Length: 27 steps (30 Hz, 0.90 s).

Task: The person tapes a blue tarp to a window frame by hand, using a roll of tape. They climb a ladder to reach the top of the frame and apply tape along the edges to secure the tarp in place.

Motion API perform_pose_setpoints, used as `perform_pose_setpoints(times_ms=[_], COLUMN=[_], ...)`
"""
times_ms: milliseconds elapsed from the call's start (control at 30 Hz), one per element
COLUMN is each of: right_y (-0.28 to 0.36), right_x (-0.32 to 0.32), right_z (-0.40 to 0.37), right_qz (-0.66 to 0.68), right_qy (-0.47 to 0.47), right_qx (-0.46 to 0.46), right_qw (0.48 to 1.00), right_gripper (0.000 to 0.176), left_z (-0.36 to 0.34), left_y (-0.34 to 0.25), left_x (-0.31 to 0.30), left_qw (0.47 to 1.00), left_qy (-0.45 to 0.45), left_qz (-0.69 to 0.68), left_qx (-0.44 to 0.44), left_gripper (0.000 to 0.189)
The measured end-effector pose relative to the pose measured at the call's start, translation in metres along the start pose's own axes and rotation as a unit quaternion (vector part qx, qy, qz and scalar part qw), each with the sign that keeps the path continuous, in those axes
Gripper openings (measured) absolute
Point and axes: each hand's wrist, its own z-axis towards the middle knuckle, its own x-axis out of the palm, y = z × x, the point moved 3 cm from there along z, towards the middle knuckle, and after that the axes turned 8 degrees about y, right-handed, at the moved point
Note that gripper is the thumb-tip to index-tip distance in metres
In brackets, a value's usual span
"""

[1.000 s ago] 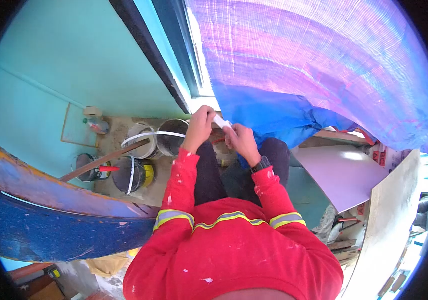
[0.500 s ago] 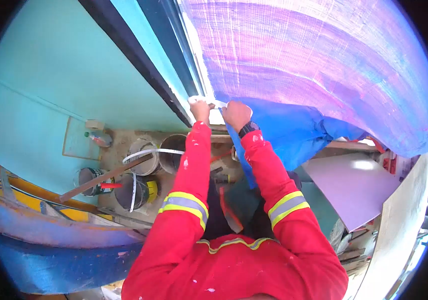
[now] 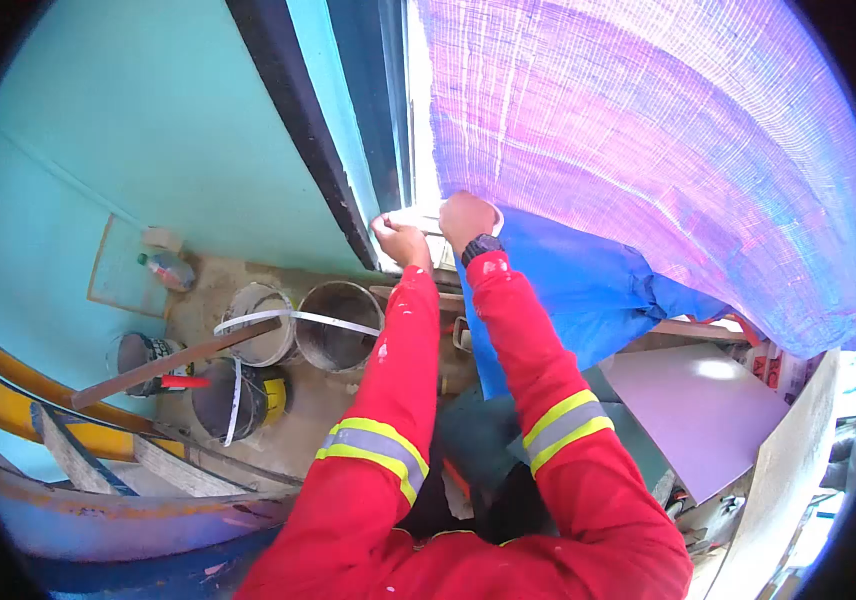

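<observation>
At the foot of a window or door frame [image 3: 403, 130], my two hands are close together. My left hand [image 3: 405, 243] is closed, thumb and fingers pinched on the end of a pale strip that looks like white tape [image 3: 422, 219]. Just to its right, my right hand [image 3: 466, 218] is wrapped round what seems to be the roll; only its pale curved edge [image 3: 499, 222] shows past the knuckles. Bright light washes out the strip between them. A blue plastic sheet [image 3: 563, 270] hangs beside my right wrist, below a purple-blue woven mesh [image 3: 628, 110].
Several buckets [image 3: 338, 288] stand on the floor at left, with a wooden stick [image 3: 188, 358] and white handles across them. A plastic bottle [image 3: 170, 270] lies by the turquoise wall [image 3: 128, 130]. At right are a lilac board [image 3: 693, 410] and a pale plank [image 3: 783, 470].
My view has shifted, so the buckets show more fully. My left hand has turned and dropped slightly below the right one. Both hands keep their grip on the pale strip.
</observation>
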Motion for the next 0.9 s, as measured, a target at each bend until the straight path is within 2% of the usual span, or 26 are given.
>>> perform_pose_setpoints(times_ms=[33,100,133,267,333,433,467,567,633,700,733,833,867,900], right_y=[0.001,0.001,0.003,0.014,0.015,0.008,0.002,-0.014,-0.021,-0.03,-0.036,-0.041,-0.041,-0.04], right_x=[0.016,0.029,0.031,0.016,-0.006,-0.016,-0.018,-0.02,-0.021,-0.014,-0.011,-0.017,-0.021,-0.023], right_z=[0.005,0.016,0.016,-0.006,-0.024,-0.047,-0.053,-0.063,-0.072,-0.072,-0.069,-0.056,-0.05,-0.045], right_qz=[-0.002,0.004,0.014,0.087,0.103,0.106,0.113,0.113,0.113,0.117,0.115,0.096,0.096,0.094], right_qy=[-0.019,-0.04,-0.038,-0.001,-0.026,-0.049,-0.043,-0.036,0.004,-0.007,-0.014,-0.026,-0.022,-0.016], right_qx=[0.008,0.018,0.022,0.044,0.046,0.041,0.045,0.077,0.128,0.144,0.151,0.126,0.127,0.129], right_qw=[1.0,0.999,0.999,0.995,0.993,0.992,0.992,0.99,0.985,0.983,0.982,0.987,0.987,0.987], right_gripper=[0.028,0.026,0.026,0.03,0.035,0.039,0.039,0.039,0.042,0.042,0.043,0.04,0.039,0.038], left_z=[-0.006,-0.032,-0.028,-0.023,-0.033,-0.037,-0.032,-0.026,-0.019,-0.021,-0.024,-0.033,-0.033,-0.034], left_y=[-0.004,-0.051,-0.044,-0.028,-0.035,-0.036,-0.037,-0.042,-0.048,-0.062,-0.058,-0.053,-0.054,-0.055], left_x=[-0.001,-0.007,-0.006,-0.015,-0.017,-0.019,-0.022,-0.024,-0.021,-0.012,-0.006,0.012,0.017,0.021], left_qw=[0.998,0.985,0.99,0.982,0.978,0.989,0.988,0.982,0.961,0.91,0.927,0.973,0.978,0.981], left_qy=[0.009,0.027,0.003,0.071,0.096,0.069,0.096,0.177,0.2,0.193,0.205,0.22,0.199,0.172], left_qz=[-0.039,-0.119,-0.114,-0.148,-0.148,-0.125,-0.116,-0.037,0.049,0.137,0.147,0.016,0.013,0.042], left_qx=[-0.04,-0.119,-0.086,-0.096,-0.115,-0.048,-0.043,0.056,0.186,0.341,0.279,0.07,0.059,0.084], left_gripper=[0.019,0.019,0.017,0.02,0.024,0.024,0.019,0.026,0.02,0.016,0.023,0.032,0.039,0.04])
